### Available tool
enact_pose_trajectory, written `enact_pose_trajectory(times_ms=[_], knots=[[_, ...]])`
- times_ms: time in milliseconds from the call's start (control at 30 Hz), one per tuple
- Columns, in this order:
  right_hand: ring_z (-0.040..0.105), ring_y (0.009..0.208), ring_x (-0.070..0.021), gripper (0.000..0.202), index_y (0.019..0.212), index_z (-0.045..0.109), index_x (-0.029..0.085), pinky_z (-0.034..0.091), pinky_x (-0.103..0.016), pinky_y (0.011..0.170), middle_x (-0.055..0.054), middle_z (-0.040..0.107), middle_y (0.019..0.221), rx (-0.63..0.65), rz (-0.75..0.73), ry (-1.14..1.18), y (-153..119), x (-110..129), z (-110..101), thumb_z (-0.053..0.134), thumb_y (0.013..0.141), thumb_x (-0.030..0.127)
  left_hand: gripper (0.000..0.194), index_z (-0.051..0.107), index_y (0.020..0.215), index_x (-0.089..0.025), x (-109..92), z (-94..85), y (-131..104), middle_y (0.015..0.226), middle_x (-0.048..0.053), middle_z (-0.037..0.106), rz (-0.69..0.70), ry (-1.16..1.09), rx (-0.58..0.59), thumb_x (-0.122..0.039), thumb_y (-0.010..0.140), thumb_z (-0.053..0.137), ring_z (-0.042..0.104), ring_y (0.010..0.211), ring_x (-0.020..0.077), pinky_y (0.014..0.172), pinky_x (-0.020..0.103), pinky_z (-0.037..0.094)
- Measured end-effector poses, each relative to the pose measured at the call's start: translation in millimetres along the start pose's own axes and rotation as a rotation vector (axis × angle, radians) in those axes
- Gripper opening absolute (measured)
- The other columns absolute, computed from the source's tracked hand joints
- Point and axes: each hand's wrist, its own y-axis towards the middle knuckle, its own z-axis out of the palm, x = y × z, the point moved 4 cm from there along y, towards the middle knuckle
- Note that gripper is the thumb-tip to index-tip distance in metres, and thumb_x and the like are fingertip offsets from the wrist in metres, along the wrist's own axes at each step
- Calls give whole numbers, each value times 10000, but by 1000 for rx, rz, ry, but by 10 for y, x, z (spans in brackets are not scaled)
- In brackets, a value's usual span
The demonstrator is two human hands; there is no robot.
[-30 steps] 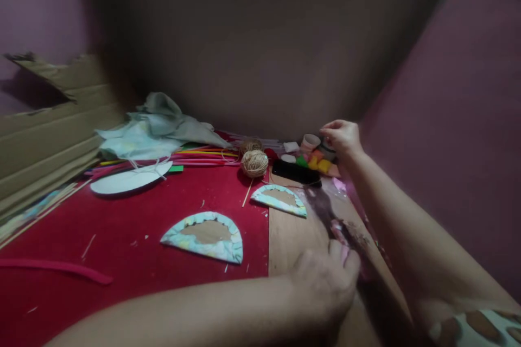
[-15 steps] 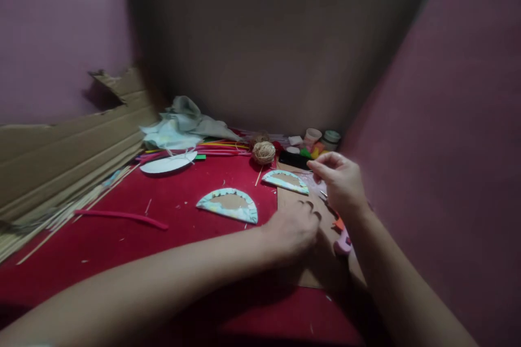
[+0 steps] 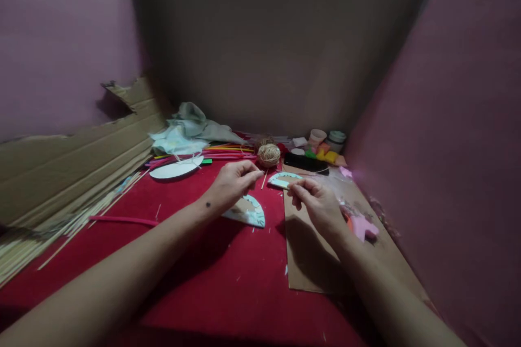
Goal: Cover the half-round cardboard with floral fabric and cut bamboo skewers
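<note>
My left hand (image 3: 234, 181) hovers over a half paper plate (image 3: 250, 212) with a blue-green patterned rim, fingertips pinched together and pointing right. My right hand (image 3: 315, 200) is pinched too, by the near edge of a second half plate (image 3: 280, 179), at the edge of a brown cardboard sheet (image 3: 313, 260). A faint thin strand seems to run from my right fingertips. Whether my left fingers hold its other end is too fine to see. A ball of tan twine (image 3: 268, 154) lies just beyond both hands.
Red cloth (image 3: 228, 282) covers the floor. Corrugated cardboard (image 3: 73, 162) and thin sticks lie at left. At the back are a white oval plate (image 3: 175, 168), crumpled cloth (image 3: 191, 130), coloured straws, a black case (image 3: 305, 162) and small paint pots (image 3: 325, 141). Pink and orange pieces (image 3: 362, 225) lie at right.
My right hand came back from the pots at the far right to the second half plate. My left hand moved from the cardboard sheet up over the nearer half plate. The view tilted upward.
</note>
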Motion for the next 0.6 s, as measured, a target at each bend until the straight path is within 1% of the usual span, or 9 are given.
enact_pose_trajectory(times_ms=[67,100,133,200,267,333,433,533,600], knots=[[473,495,-82,174,685,627,167,365,-227,497,27,567,569,59,63,76,-37,-47,54,679,732,326,230,546,659,-141,21,79,-61,506,-60,466,-65,-108,81,-320,802,571,408,443,65,436,174,320],[465,482,-77,183,664,618,167,357,-221,489,34,559,549,88,112,154,-55,-73,81,710,706,320,191,576,707,-137,18,144,-102,534,-55,503,-64,-147,122,-309,788,595,439,463,68,452,175,351],[454,460,-71,204,645,605,166,344,-214,471,41,548,524,116,171,247,-73,-100,107,736,680,319,152,605,779,-135,7,213,-144,588,-43,556,-42,-183,156,-287,780,611,484,506,75,489,180,394],[426,409,-63,262,602,570,165,307,-202,424,48,522,469,191,299,421,-111,-153,160,769,640,332,143,631,898,-141,-28,335,-222,714,-12,638,46,-218,203,-236,793,609,559,617,93,591,201,460],[399,368,-59,298,563,541,162,268,-190,384,44,507,431,290,427,529,-156,-205,202,788,606,323,118,649,903,-139,-62,404,-284,772,9,661,169,-173,205,-194,824,581,586,677,100,657,211,477],[391,347,-54,309,545,525,158,241,-177,359,32,523,428,366,537,589,-204,-257,214,804,567,291,111,666,862,-126,-84,428,-337,732,13,651,289,-81,176,-158,845,561,584,657,95,654,201,474],[384,324,-42,317,555,520,154,213,-158,327,21,553,449,454,653,640,-271,-327,205,816,531,268,127,671,888,-107,-113,430,-425,685,18,637,446,5,126,-113,859,548,588,640,93,650,193,476],[383,303,-35,316,559,525,150,223,-144,306,21,554,438,560,717,683,-324,-369,209,817,535,268,145,661,903,-93,-131,444,-511,705,38,648,510,6,110,-90,874,519,602,659,96,656,191,485],[411,303,-41,305,554,537,140,239,-136,295,9,565,436,588,738,697,-341,-390,208,818,539,257,146,650,896,-89,-135,458,-552,732,50,658,515,-6,104,-81,874,506,609,667,95,652,189,488]])
